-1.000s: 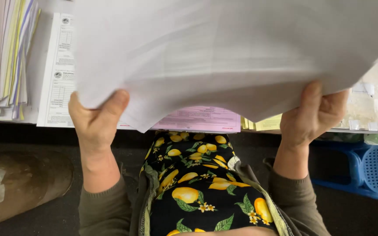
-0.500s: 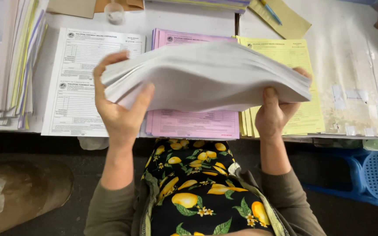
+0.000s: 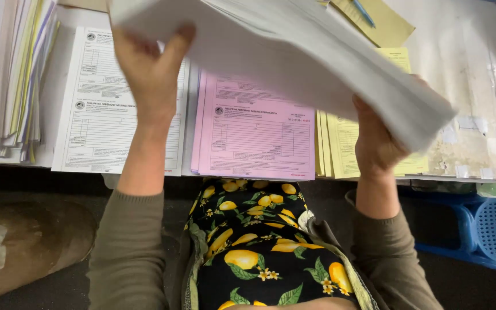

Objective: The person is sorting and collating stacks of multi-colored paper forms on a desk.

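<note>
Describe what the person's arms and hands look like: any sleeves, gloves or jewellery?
Both hands are bare: no gloves, rings or watch show on the left hand or the right hand. The forearms are bare too, since the sleeves are pushed up. The left sleeve and right sleeve are plain olive-grey knit, snug, with no markings.

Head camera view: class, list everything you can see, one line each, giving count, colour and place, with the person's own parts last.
thick paper stack: one, white, held up over the desk
white forms: one pile, desk left
pink forms: one pile, desk centre
yellow forms: one pile, right of pink
mixed paper pile: one, multicoloured edges, far left
pen: one, blue, top
stool: one, blue, floor right
left hand: grips stack's left edge
right hand: supports stack's right end
</note>
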